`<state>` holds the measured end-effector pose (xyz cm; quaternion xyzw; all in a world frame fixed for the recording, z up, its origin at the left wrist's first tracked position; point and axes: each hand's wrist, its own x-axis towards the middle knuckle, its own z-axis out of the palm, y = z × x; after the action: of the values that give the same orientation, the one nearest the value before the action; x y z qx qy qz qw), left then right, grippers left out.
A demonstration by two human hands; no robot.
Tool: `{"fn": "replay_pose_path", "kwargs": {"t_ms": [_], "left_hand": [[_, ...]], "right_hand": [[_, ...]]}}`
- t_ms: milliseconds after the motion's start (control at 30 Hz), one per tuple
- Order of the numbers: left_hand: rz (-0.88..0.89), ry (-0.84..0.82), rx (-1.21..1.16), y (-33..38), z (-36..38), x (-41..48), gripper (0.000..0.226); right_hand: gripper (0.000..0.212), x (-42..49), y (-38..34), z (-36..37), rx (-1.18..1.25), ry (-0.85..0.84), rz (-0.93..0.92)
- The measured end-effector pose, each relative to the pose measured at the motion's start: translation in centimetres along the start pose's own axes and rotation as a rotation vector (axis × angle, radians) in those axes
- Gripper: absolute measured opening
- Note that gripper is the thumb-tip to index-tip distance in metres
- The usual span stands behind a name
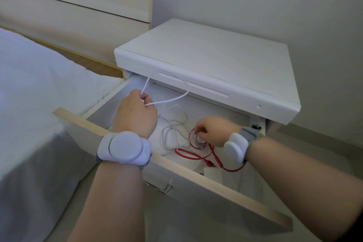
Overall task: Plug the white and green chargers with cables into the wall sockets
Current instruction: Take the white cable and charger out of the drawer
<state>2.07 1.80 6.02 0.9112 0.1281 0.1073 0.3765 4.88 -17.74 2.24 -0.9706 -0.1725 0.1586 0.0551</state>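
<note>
Left hand [135,112] raised, right hand [211,129] low in drawer [121,135]

A home bedroom: a bed with white bedding [35,88] lies left of the hands, a pale headboard [74,6] beyond, and a white bedside table [206,61] just ahead.
</note>
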Motion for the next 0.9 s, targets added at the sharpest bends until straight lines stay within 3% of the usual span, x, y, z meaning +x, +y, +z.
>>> {"fn": "replay_pose_path", "kwargs": {"t_ms": [100,233,567,700,900], "left_hand": [[0.009,-0.011,-0.03,-0.2,-0.1,0.2,0.012],[-0.006,-0.016,-0.05,-0.9,-0.5,0.6,0.013],[0.023,-0.024,-0.096,-1.2,-0.1,1.2,0.013],[0.017,-0.006,-0.073,-1.2,-0.3,1.0,0.014],[0.023,-0.046,0.018,-1.5,-0.1,1.1,0.015]], "right_hand": [[0.036,2.2,-2.1,1.4,0.044,-0.087,-0.062],[0.043,4.1,-3.1,4.0,-0.081,-0.18,-0.079],[0.023,3.7,-3.1,5.0,-0.219,-0.055,-0.144],[0.03,4.0,-2.9,4.5,-0.267,0.023,-0.105],[0.012,2.8,0.5,-1.6,-0.113,0.212,0.029]]}}
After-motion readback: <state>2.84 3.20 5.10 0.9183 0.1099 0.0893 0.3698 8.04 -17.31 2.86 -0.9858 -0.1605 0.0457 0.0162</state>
